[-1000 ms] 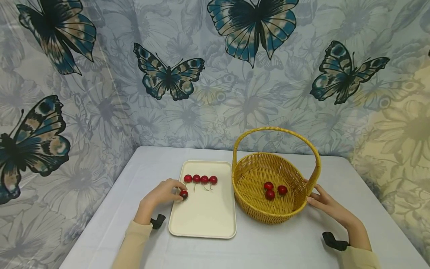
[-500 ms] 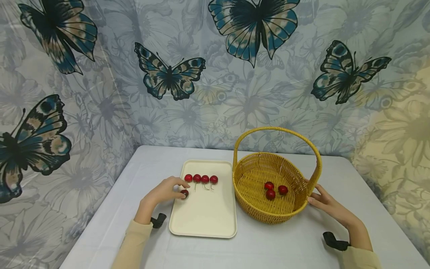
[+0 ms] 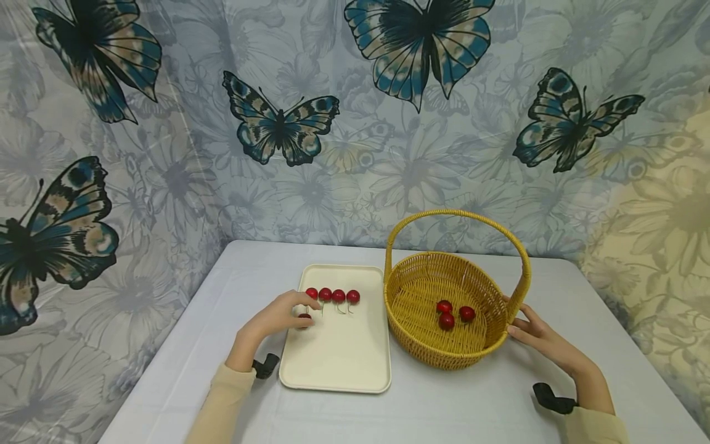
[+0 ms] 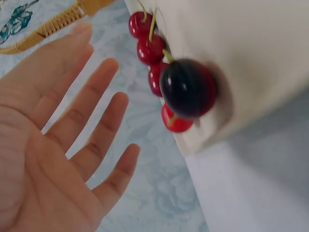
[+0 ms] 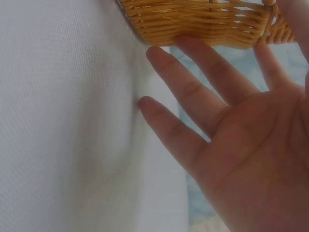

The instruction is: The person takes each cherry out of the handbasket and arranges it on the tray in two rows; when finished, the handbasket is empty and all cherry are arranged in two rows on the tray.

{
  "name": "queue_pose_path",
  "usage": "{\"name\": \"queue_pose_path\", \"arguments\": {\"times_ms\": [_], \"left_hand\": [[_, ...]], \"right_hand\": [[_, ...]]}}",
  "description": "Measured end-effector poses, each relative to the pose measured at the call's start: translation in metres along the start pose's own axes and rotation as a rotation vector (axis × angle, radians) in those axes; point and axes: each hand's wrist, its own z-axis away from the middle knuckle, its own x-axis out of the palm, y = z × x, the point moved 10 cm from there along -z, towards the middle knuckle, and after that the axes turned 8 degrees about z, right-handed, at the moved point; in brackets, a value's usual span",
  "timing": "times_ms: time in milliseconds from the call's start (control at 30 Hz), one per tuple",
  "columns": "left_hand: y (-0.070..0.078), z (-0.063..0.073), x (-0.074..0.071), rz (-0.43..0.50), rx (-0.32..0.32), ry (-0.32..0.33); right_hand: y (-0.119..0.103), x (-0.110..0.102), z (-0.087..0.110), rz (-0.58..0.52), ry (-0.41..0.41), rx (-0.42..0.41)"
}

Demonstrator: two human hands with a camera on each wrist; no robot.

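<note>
Apparently five cherries [image 3: 338, 296] were done, lying on the tray [image 3: 338, 364], the left hand [image 3: 280, 313] spread loosely beside one, while three were left in the basket [image 3: 410, 302] right of the tray, touched by the right hand's [image 3: 546, 342] straight fingers.

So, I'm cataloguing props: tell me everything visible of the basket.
The basket is round, shallow, golden-yellow, woven like wicker, with one tall arched handle. It stands upright on the white-covered table, right of the tray, with three red cherries inside; the right hand touches its right side near the handle's foot.
</note>
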Motion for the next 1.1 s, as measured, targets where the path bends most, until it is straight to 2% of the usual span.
{"name": "queue_pose_path", "arguments": {"times_ms": [133,500,633,833,1100], "left_hand": [[0.013,-0.004,0.004,-0.011,0.059,0.014],[0.037,-0.014,0.018,-0.02,0.1,0.096],[0.05,-0.018,0.028,-0.035,0.148,0.091],[0.069,-0.024,0.045,-0.131,0.217,0.087],[0.089,-0.039,0.071,-0.13,0.264,0.025]], "right_hand": [[0.001,0.0,0.0,-0.001,-0.002,0.007],[0.001,0.0,0.001,-0.003,0.003,0.015],[0.0,0.0,0.001,-0.005,-0.001,0.015],[0.001,0.0,0.0,-0.009,-0.006,0.02],[0.003,0.0,0.001,-0.003,-0.003,0.03]]}}
